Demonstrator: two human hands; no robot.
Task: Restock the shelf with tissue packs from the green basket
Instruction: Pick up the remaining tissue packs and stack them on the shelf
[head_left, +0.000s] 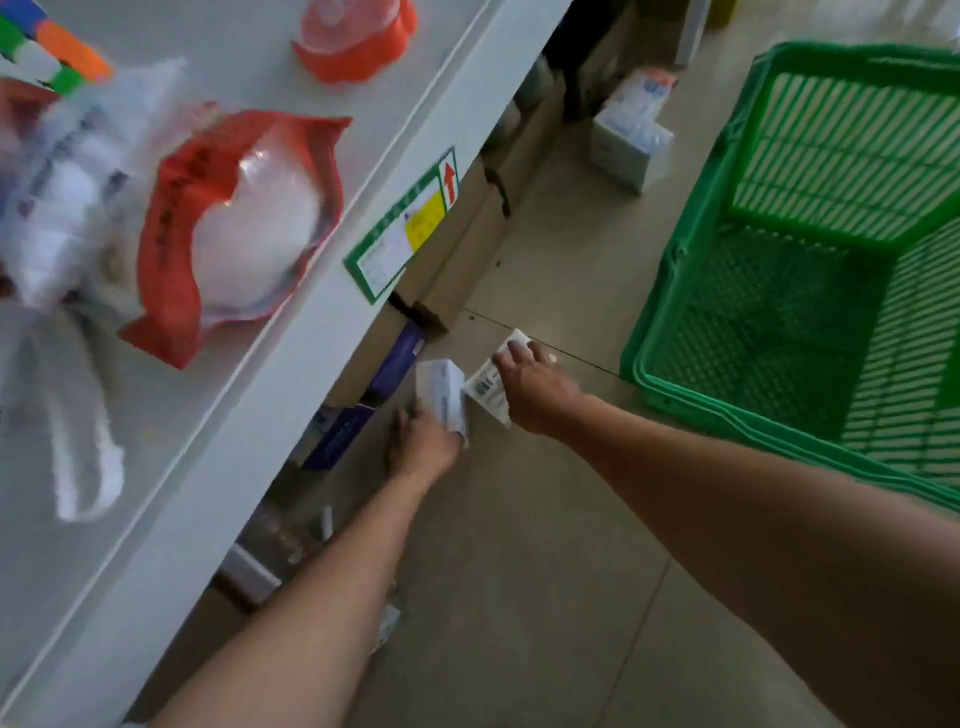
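Observation:
Low near the floor, my left hand (423, 447) grips a white tissue pack (440, 387) beside the dark bottom shelf. Just to its right, my right hand (537, 387) holds a second white pack (485, 387) with a barcode, its far end showing past my fingers. The green basket (675, 312) stands on the floor at the right, and no packs show inside it. The white shelf (291, 374) runs diagonally on the left above both hands.
On the white shelf lie a red-and-clear bag (239, 228), an orange pack (358, 41) and blurred white packs. Purple boxes (395, 353) and cardboard sit under the shelf. More wrapped packs (628, 140) stand on the floor farther back. A green price label (405, 228) hangs on the shelf edge.

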